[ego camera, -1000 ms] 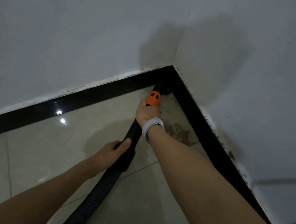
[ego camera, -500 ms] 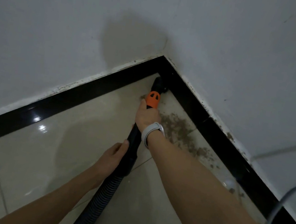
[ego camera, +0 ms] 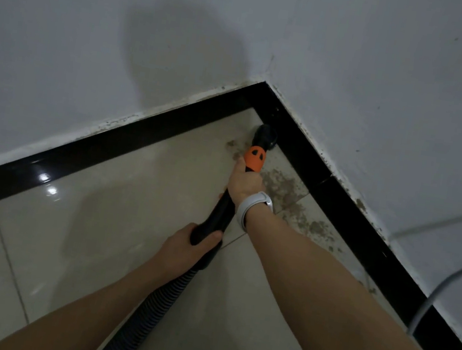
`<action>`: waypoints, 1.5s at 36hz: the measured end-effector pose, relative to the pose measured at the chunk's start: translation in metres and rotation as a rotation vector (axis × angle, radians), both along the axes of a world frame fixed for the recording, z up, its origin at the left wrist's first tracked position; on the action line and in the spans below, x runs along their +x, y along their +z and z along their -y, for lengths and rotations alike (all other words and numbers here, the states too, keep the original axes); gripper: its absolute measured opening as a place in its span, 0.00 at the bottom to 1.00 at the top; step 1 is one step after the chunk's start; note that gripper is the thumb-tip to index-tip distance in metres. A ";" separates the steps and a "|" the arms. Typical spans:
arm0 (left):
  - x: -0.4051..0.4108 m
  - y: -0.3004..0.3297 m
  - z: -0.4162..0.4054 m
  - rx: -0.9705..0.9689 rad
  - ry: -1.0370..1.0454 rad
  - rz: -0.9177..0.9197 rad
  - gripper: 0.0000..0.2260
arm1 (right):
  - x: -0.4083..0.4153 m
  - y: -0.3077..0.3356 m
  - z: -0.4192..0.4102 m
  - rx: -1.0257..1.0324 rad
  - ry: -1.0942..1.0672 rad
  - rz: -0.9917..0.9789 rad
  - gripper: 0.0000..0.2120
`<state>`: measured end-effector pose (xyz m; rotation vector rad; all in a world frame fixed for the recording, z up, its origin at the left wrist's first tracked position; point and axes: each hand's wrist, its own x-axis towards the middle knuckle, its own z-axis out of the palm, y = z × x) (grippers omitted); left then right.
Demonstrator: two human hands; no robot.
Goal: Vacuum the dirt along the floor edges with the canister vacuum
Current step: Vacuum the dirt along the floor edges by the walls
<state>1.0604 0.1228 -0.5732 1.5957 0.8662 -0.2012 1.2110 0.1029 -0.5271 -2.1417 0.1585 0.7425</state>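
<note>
Nozzle position: black nozzle sits on the floor just short of the room corner, close against the right-hand black skirting.
Wand axis: the wand runs from lower left up to the nozzle, with an orange collar near its far end and the ribbed hose trailing back toward the person.
Right hand: right hand is the forward one, fingers wrapped round the wand just below the collar; a white wristband sits on that wrist.
Left hand: left hand holds the wand's rear end where the hose joins, fingers curled under, thumb over the top.
Dirt location: brown dirt lies along the right skirting, behind and to the right of the nozzle, nearer the person; a smaller smear lies just left of the collar.
Governing relation: judged, the next pass means drawing the nozzle back along that skirting; the right hand steers, being nearer.
Hazard: a white cable hangs by the right wall, further along that edge.
Canister: not in view.
</note>
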 end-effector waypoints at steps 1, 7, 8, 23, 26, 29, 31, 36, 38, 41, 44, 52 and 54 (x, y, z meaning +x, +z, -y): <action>-0.001 0.000 0.002 0.011 -0.003 0.003 0.14 | -0.002 0.001 0.002 0.005 -0.015 -0.013 0.21; -0.010 0.002 0.005 0.011 -0.063 0.012 0.14 | -0.014 -0.007 0.015 0.073 -0.166 -0.067 0.22; -0.012 0.003 0.005 0.026 -0.088 0.005 0.14 | -0.017 -0.007 0.019 0.077 -0.188 -0.076 0.22; -0.025 0.018 0.005 0.276 -0.265 -0.039 0.21 | -0.023 -0.007 0.058 0.305 -0.391 -0.277 0.18; -0.021 0.024 0.001 0.344 -0.217 -0.030 0.22 | -0.016 0.000 0.052 0.379 -0.380 -0.335 0.17; -0.016 0.029 -0.002 0.402 -0.170 -0.030 0.22 | -0.010 0.001 0.043 0.438 -0.347 -0.396 0.20; -0.014 0.033 -0.005 0.448 -0.150 -0.040 0.22 | -0.009 -0.001 0.037 0.446 -0.335 -0.399 0.25; -0.021 0.041 -0.015 0.512 -0.124 -0.052 0.22 | -0.011 -0.006 0.023 0.491 -0.320 -0.453 0.28; -0.027 0.042 -0.018 0.534 -0.108 -0.061 0.22 | -0.016 -0.006 0.018 0.512 -0.302 -0.484 0.28; -0.038 0.042 -0.018 0.554 -0.057 -0.069 0.22 | -0.026 -0.004 0.012 0.527 -0.250 -0.514 0.25; -0.053 0.040 -0.016 0.554 -0.030 -0.089 0.21 | -0.038 -0.002 0.008 0.518 -0.204 -0.531 0.24; -0.105 0.038 -0.022 0.549 -0.197 -0.161 0.16 | -0.092 -0.007 0.019 0.474 -0.229 -0.585 0.18; -0.121 0.034 -0.024 0.510 -0.226 -0.158 0.15 | -0.106 -0.009 0.024 0.449 -0.250 -0.594 0.17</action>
